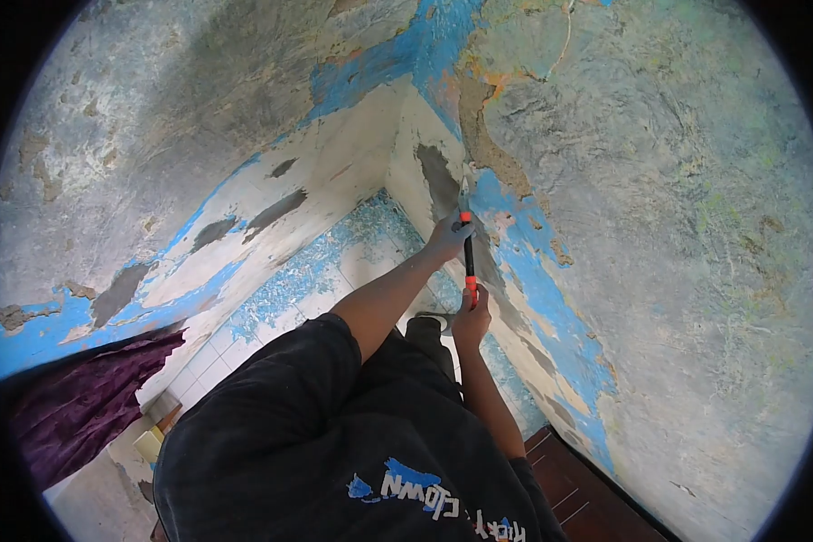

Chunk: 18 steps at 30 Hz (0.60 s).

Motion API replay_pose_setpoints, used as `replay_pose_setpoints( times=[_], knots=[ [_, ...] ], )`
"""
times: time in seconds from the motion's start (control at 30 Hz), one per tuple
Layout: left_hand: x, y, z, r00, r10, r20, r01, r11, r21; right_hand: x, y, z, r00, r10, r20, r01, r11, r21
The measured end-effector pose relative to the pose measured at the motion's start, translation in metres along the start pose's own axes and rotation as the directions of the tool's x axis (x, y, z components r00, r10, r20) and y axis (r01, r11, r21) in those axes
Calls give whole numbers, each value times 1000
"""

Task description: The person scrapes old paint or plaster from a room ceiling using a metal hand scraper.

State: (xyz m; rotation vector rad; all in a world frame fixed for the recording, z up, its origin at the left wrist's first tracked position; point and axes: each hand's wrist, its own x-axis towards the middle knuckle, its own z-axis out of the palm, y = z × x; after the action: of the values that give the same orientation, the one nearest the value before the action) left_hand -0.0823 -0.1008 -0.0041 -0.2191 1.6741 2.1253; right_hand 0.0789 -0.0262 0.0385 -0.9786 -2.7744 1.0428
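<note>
A long-handled scraper (469,257) with a black shaft and orange-red collars points up and away from me. My left hand (450,238) is closed around its upper part, just below the blade. Lower down, my right hand (471,321) grips the end of the handle. The narrow metal blade (465,185) is at the right-hand wall (677,235), by the edge of a strip of peeling blue paint (506,212). It appears to touch the surface there. Bare grey patches (437,176) show in the white paint beside it.
Another wall (144,117) with flaking blue and white paint meets this one in a corner ahead. Blue paint chips (289,280) litter the white tiled floor (217,357). Purple cloth (81,397) hangs at the lower left. Dark brown boards (578,492) lie at the lower right.
</note>
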Motion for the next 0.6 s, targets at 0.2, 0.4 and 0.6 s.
replay_pose_setpoints(
  times=[0.2, 0.4, 0.6],
  knots=[
    [9, -9, 1, 999, 44, 1, -43, 998, -34, 8, 4, -11, 998, -67, 0, 67, 997, 24],
    [-6, -15, -10, 998, 50, -45, -45, 993, 112, -4, 10, -22, 984, -132, 116, 117, 985, 127],
    [-76, -53, -28, 994, 38, -101, -22, 987, 161, -40, 67, -32, 961, -140, 239, 113, 986, 122]
  ],
)
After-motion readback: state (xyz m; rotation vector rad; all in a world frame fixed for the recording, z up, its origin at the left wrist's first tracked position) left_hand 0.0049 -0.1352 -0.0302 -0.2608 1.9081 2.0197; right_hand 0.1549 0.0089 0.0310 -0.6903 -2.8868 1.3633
